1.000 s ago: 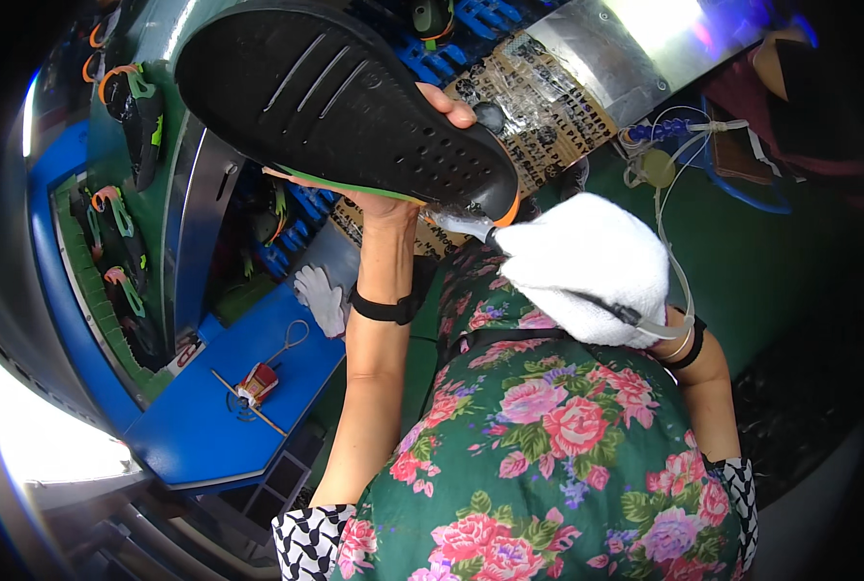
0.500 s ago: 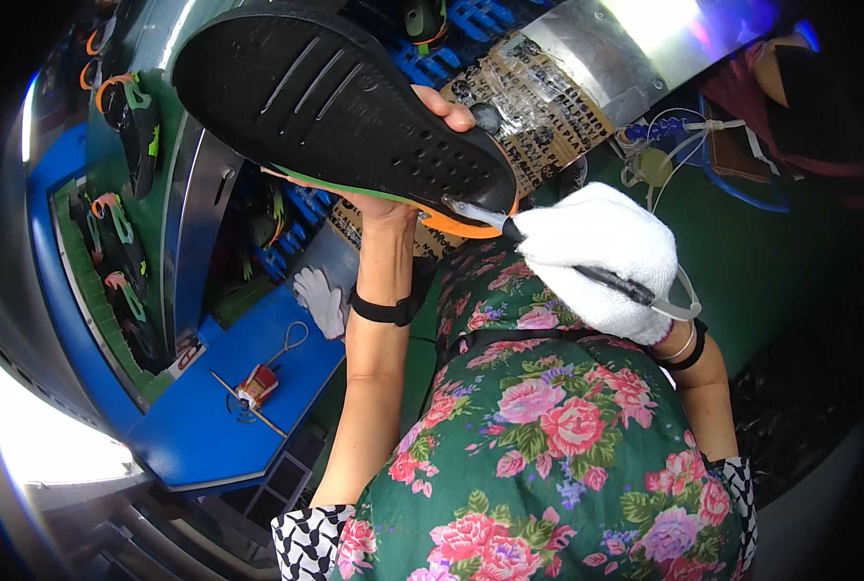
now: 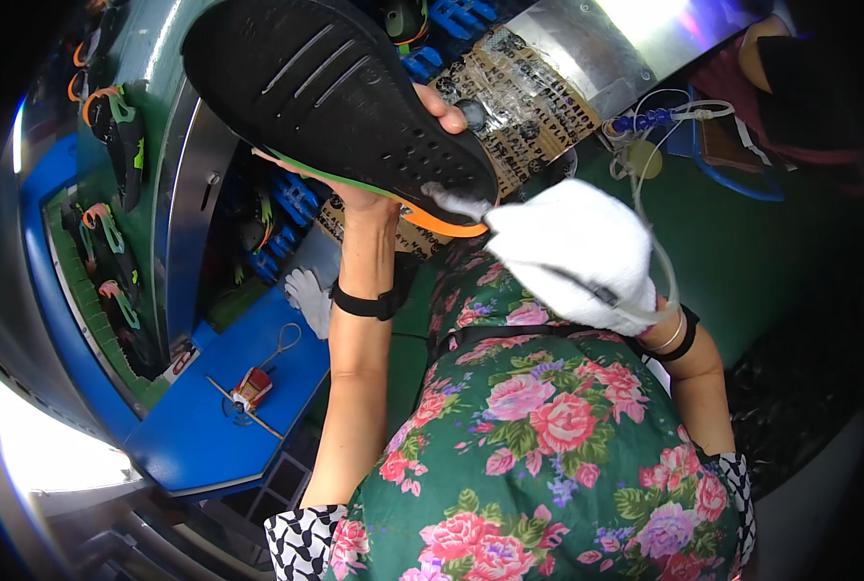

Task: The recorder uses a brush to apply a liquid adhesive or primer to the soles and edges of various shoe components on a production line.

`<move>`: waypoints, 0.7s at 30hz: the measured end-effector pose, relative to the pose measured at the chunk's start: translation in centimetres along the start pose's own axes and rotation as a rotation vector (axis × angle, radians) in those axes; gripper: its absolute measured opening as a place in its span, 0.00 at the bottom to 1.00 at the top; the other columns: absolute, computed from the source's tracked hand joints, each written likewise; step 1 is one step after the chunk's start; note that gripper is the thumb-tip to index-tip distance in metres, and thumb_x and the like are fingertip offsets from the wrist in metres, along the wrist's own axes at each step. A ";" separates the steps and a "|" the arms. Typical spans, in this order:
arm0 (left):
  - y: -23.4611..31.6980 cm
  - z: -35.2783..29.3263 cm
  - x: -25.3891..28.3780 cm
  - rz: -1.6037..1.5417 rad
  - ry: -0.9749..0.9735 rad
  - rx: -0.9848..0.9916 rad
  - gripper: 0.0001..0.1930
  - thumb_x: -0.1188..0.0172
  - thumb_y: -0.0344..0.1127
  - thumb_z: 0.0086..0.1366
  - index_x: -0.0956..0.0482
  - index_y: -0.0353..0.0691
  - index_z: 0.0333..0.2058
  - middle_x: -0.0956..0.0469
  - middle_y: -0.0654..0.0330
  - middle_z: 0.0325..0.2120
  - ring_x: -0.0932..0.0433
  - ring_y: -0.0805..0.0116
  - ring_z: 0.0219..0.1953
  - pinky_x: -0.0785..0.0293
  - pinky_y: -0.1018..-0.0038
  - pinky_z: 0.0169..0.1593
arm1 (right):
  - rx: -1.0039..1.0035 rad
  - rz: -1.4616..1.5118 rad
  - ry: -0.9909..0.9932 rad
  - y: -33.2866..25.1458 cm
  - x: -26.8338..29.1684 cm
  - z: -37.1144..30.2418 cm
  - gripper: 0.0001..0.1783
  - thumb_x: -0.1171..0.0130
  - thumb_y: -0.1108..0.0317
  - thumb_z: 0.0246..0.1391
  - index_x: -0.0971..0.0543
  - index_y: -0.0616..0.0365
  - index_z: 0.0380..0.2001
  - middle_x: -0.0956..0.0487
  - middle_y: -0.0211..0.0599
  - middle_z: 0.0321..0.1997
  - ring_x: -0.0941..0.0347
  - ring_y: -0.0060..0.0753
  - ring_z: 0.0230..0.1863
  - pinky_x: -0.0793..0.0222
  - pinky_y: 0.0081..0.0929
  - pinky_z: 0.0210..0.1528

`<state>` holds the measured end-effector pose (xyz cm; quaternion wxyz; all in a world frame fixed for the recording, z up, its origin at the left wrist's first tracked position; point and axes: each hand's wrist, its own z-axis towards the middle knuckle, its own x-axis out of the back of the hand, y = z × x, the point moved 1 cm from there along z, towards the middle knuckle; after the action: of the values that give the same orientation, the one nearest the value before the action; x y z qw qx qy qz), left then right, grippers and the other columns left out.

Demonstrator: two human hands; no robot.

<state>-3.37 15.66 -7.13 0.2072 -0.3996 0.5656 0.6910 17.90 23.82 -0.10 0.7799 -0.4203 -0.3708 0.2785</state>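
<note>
In front of the cardboard [image 3: 543,111], the shoe [image 3: 330,107] is held sole-out by the left hand [image 3: 359,197], fingers curled round its edge; the tool [image 3: 463,204] is clasped in the closed, gloved right hand [image 3: 577,254]. Light, even guiding is advised.

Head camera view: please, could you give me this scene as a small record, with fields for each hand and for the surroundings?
Left hand: bare, holds black sole from beneath and its far edge
Sole: green and orange edging, slots and dots on the face shown
Right hand: white-gloved, holds slim tool
Tool tip: blurred, at sole's dotted end; contact unclear
Left side: blue table, black shoes
Beyond hands: taped cardboard
</note>
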 end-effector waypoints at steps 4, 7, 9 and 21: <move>0.1 0.1 -0.5 -0.091 -0.068 0.076 0.40 0.49 0.71 0.65 0.23 0.31 0.44 0.22 0.52 0.40 0.21 0.58 0.40 0.29 0.59 0.49 | 0.032 0.246 -0.128 0.1 0.3 0.3 0.13 0.28 0.76 0.44 0.13 0.56 0.37 0.13 0.34 0.39 0.19 0.36 0.33 0.23 0.30 0.35; 0.1 0.3 -0.7 -0.139 -0.031 0.062 0.40 0.49 0.71 0.65 0.23 0.31 0.44 0.22 0.52 0.39 0.21 0.58 0.39 0.30 0.60 0.48 | -0.001 0.203 -0.066 0.2 0.7 0.7 0.12 0.28 0.76 0.44 0.13 0.55 0.35 0.14 0.34 0.35 0.19 0.36 0.33 0.23 0.29 0.35; 0.3 0.6 -0.2 -0.033 -0.145 0.098 0.40 0.48 0.71 0.65 0.25 0.30 0.45 0.22 0.51 0.39 0.21 0.58 0.39 0.30 0.60 0.48 | -0.019 0.090 -0.022 0.9 0.6 0.4 0.14 0.28 0.75 0.44 0.13 0.55 0.37 0.14 0.36 0.37 0.20 0.37 0.33 0.23 0.30 0.35; 0.1 1.1 0.7 -0.149 -0.187 0.345 0.71 0.71 0.95 0.42 0.37 0.32 0.66 0.22 0.36 0.46 0.15 0.47 0.41 0.15 0.54 0.46 | 0.280 0.008 -0.216 2.5 -0.5 0.0 0.16 0.29 0.69 0.49 0.14 0.54 0.44 0.15 0.35 0.40 0.20 0.37 0.35 0.22 0.31 0.34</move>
<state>-4.22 16.52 -7.62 0.3748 -0.3330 0.6225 0.6009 17.29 24.64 -2.43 0.7853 -0.2769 -0.4082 0.3741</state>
